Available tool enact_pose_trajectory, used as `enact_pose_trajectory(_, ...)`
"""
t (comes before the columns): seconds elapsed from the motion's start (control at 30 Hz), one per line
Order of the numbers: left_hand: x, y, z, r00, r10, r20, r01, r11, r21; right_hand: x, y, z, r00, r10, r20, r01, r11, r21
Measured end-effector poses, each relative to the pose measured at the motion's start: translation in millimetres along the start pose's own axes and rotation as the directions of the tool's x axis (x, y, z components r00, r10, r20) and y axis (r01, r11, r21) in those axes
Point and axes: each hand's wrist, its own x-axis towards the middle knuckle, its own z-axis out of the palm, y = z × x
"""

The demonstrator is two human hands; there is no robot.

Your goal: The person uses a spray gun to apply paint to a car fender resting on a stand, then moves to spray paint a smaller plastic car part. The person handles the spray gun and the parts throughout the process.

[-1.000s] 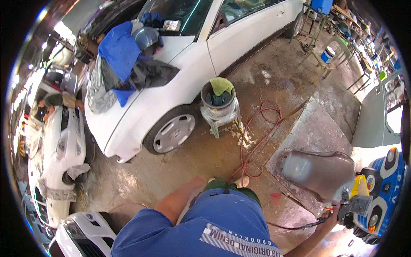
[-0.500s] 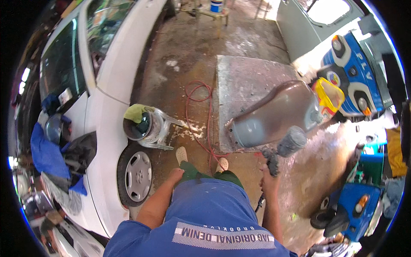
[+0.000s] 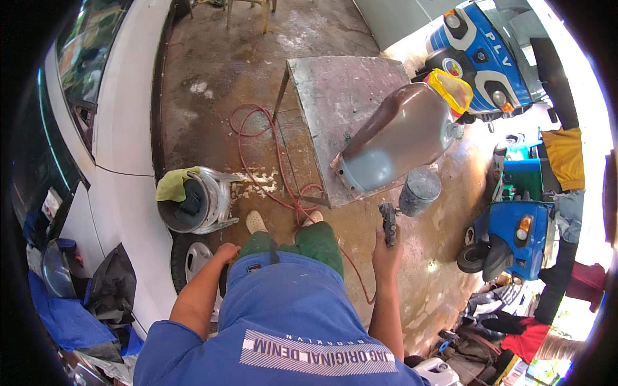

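My right hand (image 3: 386, 257) is wrapped round the handle of a dark spray gun (image 3: 388, 222). A grey cup (image 3: 420, 191) sits on the gun, just off the near right edge of the table. Close by, a rounded, glossy vehicle part (image 3: 402, 138), brown with grey patches and small holes at its near end, lies on a worn metal-topped table (image 3: 322, 90). Beside my left thigh hangs my left hand (image 3: 226, 252), its fingers curled and partly hidden, with nothing seen in them.
A red hose (image 3: 279, 154) loops over the wet floor by my feet. To my left stand a white car (image 3: 122, 128) and a bucket (image 3: 183, 212) with a green cloth. A yellow container (image 3: 454, 90) and blue vehicles (image 3: 479, 48) are at the right.
The view has shifted, so table and part appear farther left and higher. My right hand has turned the spray gun more upright, and its cup sits nearer the table's edge. The left hand stays low.
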Motion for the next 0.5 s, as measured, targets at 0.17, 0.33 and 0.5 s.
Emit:
enact_pose_trajectory(0.17,-18.2,11.5,-27.2,0.990,-0.141,-0.015,0.129,0.941,-0.313,-4.1,9.8,14.5,0.993,-0.105,-0.054,0.098,0.989,-0.109)
enact_pose_trajectory(0.33,-16.0,2.1,-17.8,0.988,-0.151,-0.018,0.130,0.902,-0.412,-4.7,7.7,26.2,0.984,-0.160,-0.082,0.145,0.976,-0.165)
enact_pose_trajectory(0.5,-4.5,-8.4,-15.7,0.990,-0.136,0.036,0.136,0.860,-0.492,3.5,21.1,41.9,0.993,-0.112,-0.049,0.092,0.946,-0.312)
